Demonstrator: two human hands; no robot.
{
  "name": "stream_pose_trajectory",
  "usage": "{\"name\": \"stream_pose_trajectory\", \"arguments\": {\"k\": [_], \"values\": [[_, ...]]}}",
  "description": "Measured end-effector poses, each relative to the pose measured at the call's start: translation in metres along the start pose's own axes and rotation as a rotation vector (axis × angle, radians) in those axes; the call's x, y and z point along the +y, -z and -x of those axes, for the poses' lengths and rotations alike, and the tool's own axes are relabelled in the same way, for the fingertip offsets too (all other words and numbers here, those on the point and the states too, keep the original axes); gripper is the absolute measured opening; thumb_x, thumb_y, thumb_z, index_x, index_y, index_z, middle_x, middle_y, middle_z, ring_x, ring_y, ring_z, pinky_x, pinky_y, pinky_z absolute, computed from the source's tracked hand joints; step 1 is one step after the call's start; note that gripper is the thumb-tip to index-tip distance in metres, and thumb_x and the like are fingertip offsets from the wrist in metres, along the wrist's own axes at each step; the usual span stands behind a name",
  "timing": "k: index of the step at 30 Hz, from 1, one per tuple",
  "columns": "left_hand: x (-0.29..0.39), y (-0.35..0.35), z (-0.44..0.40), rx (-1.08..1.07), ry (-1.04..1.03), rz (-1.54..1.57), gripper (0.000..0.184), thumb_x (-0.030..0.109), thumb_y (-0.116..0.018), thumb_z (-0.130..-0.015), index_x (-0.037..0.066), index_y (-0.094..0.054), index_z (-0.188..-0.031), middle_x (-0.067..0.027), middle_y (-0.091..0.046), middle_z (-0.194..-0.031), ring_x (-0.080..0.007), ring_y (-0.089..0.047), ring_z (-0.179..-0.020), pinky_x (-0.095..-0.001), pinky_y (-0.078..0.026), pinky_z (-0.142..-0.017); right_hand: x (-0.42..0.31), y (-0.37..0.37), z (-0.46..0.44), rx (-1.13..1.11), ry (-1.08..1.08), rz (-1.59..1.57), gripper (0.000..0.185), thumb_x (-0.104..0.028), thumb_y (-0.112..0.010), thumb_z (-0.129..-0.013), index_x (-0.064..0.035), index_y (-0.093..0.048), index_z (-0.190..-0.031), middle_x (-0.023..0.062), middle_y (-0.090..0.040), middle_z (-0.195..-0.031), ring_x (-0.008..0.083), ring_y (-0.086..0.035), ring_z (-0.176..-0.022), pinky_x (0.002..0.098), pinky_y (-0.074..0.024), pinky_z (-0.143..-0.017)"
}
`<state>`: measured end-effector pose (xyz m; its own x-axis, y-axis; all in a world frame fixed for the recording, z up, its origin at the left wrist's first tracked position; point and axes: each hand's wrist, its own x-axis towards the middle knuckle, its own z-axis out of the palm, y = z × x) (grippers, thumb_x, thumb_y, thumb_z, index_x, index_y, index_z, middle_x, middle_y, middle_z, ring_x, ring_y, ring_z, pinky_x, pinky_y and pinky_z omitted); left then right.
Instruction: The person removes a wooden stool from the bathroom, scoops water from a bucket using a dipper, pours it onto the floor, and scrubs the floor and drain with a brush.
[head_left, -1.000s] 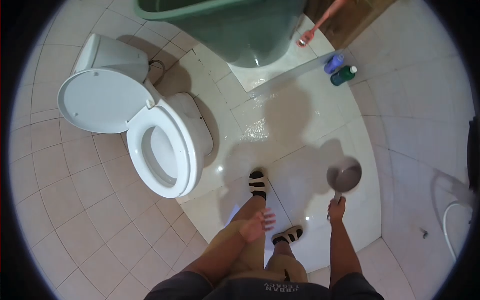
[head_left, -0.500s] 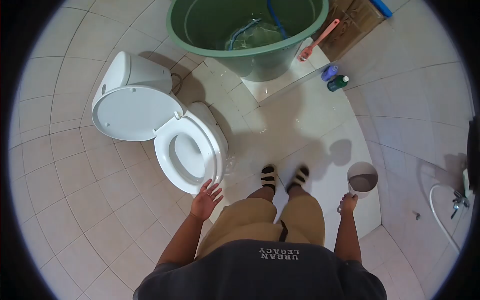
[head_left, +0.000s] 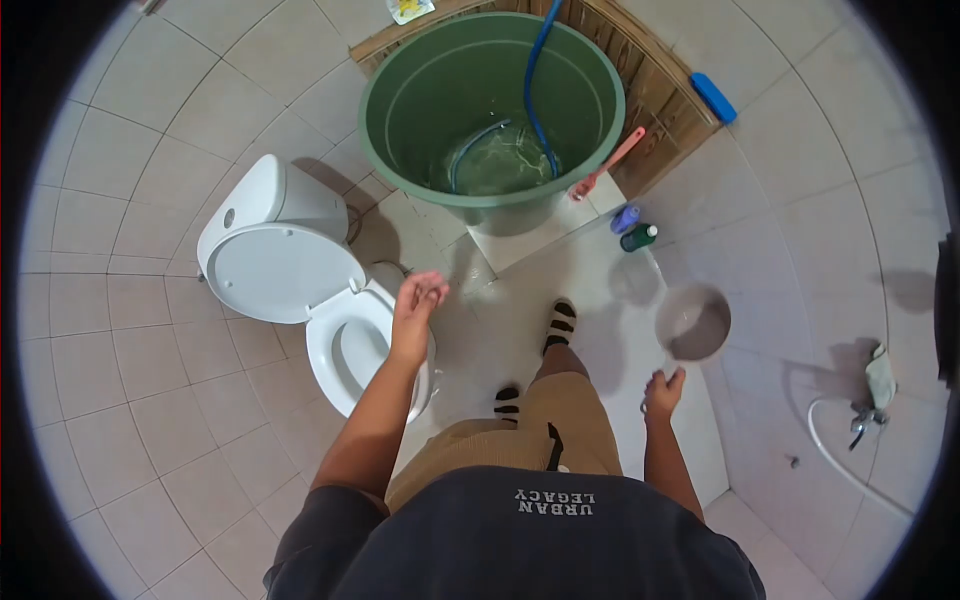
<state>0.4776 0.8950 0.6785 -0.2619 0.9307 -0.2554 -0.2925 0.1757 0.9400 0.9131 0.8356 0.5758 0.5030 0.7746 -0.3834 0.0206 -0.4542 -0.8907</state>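
Note:
My right hand (head_left: 662,393) is closed around the handle of a greyish-pink water dipper (head_left: 703,340), held out over the floor near the right wall. Its round mouth faces up; how much water it holds I cannot tell. My left hand (head_left: 422,297) hangs in the air beside the white toilet (head_left: 285,270), fingers loosely bent and apart, with nothing in it. The toilet's lid is raised, and my left forearm hides part of its seat. Ahead stands a large green tub (head_left: 420,110) with some water and a blue hose (head_left: 538,90) in it.
A pink-handled brush (head_left: 612,160) leans at the tub's right rim. By the right wall stand a purple bottle (head_left: 625,219) and a dark green bottle (head_left: 638,237). A blue brush (head_left: 713,97) lies on the wooden ledge. A white hose (head_left: 835,455) hangs from the wall tap (head_left: 865,415).
I have stepped forward, closer to the tub. My left hand has risen from the toilet's front edge to beside the bowl. The dipper has moved forward with my right hand.

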Motion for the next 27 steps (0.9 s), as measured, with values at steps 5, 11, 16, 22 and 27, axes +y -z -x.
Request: {"name": "stream_pose_trajectory", "arguments": {"k": [5, 11, 16, 22, 27], "values": [[0.060, -0.072, -0.114, 0.103, -0.653, -0.739, 0.026, -0.001, -0.050, -0.072, 0.005, -0.053, -0.098, -0.0114, -0.051, -0.097, -0.0251, -0.050, -0.091, -0.0320, -0.039, -0.080, -0.187, -0.137, -0.039, -0.395, 0.406, 0.199, 0.026, -0.006, -0.047, -0.081, -0.0001, -0.037, -0.105, 0.0049, -0.047, -0.063, 0.0117, -0.046, -0.052, 0.0245, -0.0389, -0.047], [0.022, -0.104, -0.214, 0.300, -0.399, -0.932, 0.021, 0.000, -0.050, -0.070, 0.006, -0.054, -0.090, -0.0109, -0.052, -0.090, -0.0267, -0.053, -0.076, -0.0319, -0.044, -0.069, -0.306, -0.336, -0.145, -0.841, 0.831, 0.868, 0.023, -0.005, -0.045, -0.077, 0.0014, -0.043, -0.098, 0.0220, -0.058, -0.086, 0.0405, -0.054, -0.083, 0.0422, -0.0435, -0.070], [0.038, -0.111, -0.213, 0.291, -0.327, -1.013, 0.014, 0.002, -0.051, -0.066, 0.009, -0.056, -0.075, -0.0053, -0.057, -0.077, -0.0243, -0.057, -0.068, -0.0334, -0.046, -0.061, -0.241, -0.497, -0.256, -1.050, 0.849, 1.593, 0.026, -0.012, -0.047, -0.077, -0.0012, -0.054, -0.099, 0.0186, -0.060, -0.090, 0.0354, -0.057, -0.086, 0.0411, -0.0460, -0.074], [0.028, -0.101, -0.230, 0.389, -0.252, -1.121, 0.015, 0.009, -0.057, -0.064, 0.011, -0.055, -0.079, -0.0037, -0.057, -0.085, -0.0194, -0.058, -0.077, -0.0317, -0.046, -0.064, -0.115, -0.568, -0.317, -1.171, 0.772, 1.856, 0.032, -0.020, -0.050, -0.077, -0.0056, -0.053, -0.106, 0.0160, -0.053, -0.110, 0.0298, -0.051, -0.103, 0.0412, -0.0434, -0.081], [0.027, -0.094, -0.225, 0.432, -0.160, -1.087, 0.017, 0.010, -0.059, -0.064, 0.010, -0.055, -0.081, -0.0031, -0.056, -0.087, -0.0191, -0.057, -0.078, -0.0318, -0.046, -0.065, -0.012, -0.581, -0.325, -1.533, 1.104, 1.719, 0.036, -0.024, -0.050, -0.076, -0.0054, -0.051, -0.107, 0.0176, -0.050, -0.113, 0.0323, -0.049, -0.104, 0.0419, -0.0389, -0.087]]}}
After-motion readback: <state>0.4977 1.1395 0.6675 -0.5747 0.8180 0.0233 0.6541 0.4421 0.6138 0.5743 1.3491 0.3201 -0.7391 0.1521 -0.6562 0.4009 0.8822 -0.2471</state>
